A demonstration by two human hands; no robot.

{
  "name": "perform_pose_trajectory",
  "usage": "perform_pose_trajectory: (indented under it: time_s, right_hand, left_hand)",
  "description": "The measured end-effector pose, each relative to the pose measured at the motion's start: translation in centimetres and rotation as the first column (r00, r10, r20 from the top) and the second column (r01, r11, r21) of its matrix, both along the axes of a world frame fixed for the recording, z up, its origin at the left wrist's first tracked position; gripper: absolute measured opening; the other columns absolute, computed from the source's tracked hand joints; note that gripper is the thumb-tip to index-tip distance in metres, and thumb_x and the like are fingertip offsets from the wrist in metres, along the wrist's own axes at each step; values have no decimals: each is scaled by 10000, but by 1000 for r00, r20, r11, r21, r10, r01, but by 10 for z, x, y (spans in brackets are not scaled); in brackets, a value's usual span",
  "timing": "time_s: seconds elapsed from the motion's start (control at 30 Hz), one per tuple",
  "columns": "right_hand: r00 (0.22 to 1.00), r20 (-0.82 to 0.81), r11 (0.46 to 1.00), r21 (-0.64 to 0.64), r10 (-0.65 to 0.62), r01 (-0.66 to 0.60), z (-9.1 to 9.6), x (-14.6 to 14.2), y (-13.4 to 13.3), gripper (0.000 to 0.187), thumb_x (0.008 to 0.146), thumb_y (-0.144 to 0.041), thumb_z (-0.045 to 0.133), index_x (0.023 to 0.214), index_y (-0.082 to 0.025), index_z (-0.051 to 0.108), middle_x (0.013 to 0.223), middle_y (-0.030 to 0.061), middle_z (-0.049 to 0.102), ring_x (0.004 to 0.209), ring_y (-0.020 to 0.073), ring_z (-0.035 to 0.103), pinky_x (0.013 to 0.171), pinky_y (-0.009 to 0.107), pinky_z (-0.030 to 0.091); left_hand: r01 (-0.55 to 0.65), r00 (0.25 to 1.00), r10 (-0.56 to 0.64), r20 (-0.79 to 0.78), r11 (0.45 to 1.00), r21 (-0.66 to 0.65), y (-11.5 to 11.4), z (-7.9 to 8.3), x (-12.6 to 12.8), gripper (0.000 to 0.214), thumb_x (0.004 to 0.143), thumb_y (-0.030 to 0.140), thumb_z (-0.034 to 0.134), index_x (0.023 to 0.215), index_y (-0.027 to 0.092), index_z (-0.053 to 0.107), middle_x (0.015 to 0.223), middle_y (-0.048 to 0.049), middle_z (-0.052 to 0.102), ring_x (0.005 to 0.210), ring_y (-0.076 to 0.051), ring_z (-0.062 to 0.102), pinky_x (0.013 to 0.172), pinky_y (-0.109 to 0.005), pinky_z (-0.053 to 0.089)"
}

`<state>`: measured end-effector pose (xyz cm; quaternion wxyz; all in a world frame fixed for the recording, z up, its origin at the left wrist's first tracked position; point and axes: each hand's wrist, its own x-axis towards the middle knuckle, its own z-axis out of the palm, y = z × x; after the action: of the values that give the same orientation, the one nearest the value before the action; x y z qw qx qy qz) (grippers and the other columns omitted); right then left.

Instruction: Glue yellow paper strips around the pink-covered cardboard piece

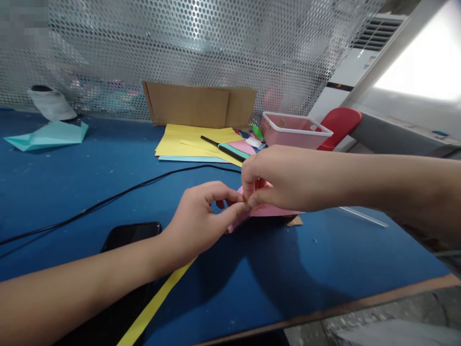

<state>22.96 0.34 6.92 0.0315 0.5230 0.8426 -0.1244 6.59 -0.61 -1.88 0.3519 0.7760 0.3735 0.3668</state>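
the left hand (200,221) and right hand (272,175) pinch the pink paper (277,210) over the table (309,269), fingertips meeting, seemingly so one steadies what the other works; yellow sheets (176,142) lie behind, probably for easy reach.

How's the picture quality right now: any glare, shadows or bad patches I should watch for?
Head view: bright panel at upper right blown out; perforated sheet glinting at top; dark shadows on the blue table below the left hand and right hand; upper-left corner pixelated; detail at the meeting fingertips too small to read.
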Motion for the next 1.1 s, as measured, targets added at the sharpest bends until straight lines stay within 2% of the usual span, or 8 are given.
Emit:
perform_pose_trajectory:
  time_s: [0.43, 0.67, 0.7, 0.77, 0.83, 0.93, 1.03, 1.1]
  right_hand:
    - [978, 22, 975, 78, 209, -210, 1, 4, -3, 29, 700, -216, 706, 677, -202, 717, 592, -4, 604, 577, 127, 536, 527, 264, 327]
    - [966, 102, 971, -4, 238, -239, 5, 4, 0, 124, 768, -271, 633, 720, -176, 696, 659, 15, 647, 584, 119, 539, 539, 247, 348]
    - [967, 107, 973, -9, 230, -230, 5, 5, 0, 114, 766, -258, 625, 735, -174, 696, 678, 19, 655, 589, 119, 541, 538, 246, 351]
    - [974, 101, 979, -13, 203, -203, 4, 5, 0, 106, 761, -226, 600, 753, -172, 691, 713, 27, 671, 607, 123, 549, 540, 245, 359]
    - [983, 67, 985, -16, 171, -171, 1, 7, -1, 106, 752, -207, 579, 744, -181, 681, 730, 28, 679, 626, 130, 561, 547, 248, 371]
    - [991, -26, 991, 20, 131, -131, -5, 9, -1, 83, 722, -198, 589, 683, -199, 662, 710, 20, 680, 610, 135, 563, 541, 261, 377]
    - [992, -79, 992, 93, 96, -88, -5, 10, 0, 85, 707, -207, 609, 635, -208, 654, 670, 12, 672, 575, 136, 549, 517, 272, 368]
    - [994, -102, 990, 139, 45, -30, -1, 10, 0, 94, 712, -209, 609, 630, -210, 655, 643, 5, 665, 566, 135, 547, 505, 273, 368]
  left_hand:
    - [-12, 1000, 11, -5, 993, -120, 6, 1, -4, 92, 759, 289, 699, 749, 203, 728, 785, -1, 684, 686, -145, 628, 549, -229, 506]
    - [-75, 992, 104, -72, 942, 327, -20, 18, -15, 76, 773, 184, 648, 843, 190, 618, 878, -20, 622, 862, -176, 555, 796, -328, 455]
    - [-26, 997, 44, -56, 961, 276, -32, 19, -16, 46, 783, 163, 619, 803, 197, 597, 847, -10, 604, 834, -164, 551, 774, -311, 458]
    - [181, 980, -189, -59, 977, -113, -56, 16, -15, 43, 771, 181, 614, 802, 210, 604, 805, 1, 596, 729, -142, 547, 669, -277, 465]
    - [309, 935, -353, 48, 737, -601, -72, 9, -9, 243, 729, 249, 674, 963, 213, 620, 845, -15, 613, 690, -144, 563, 621, -275, 480]
    - [312, 933, 67, 355, 346, -885, -72, -2, 7, 450, 666, 247, 723, 1089, 204, 577, 1183, -98, 591, 1003, -202, 613, 780, -290, 514]
    - [483, 725, 426, 541, 245, -841, -55, -2, 20, 302, 666, 157, 693, 947, 202, 594, 1254, -75, 579, 1190, -210, 550, 832, -249, 504]
    - [562, 614, 481, 626, 292, -774, -45, 6, 25, 212, 690, 129, 658, 871, 209, 582, 1263, -43, 588, 1221, -204, 538, 848, -259, 513]
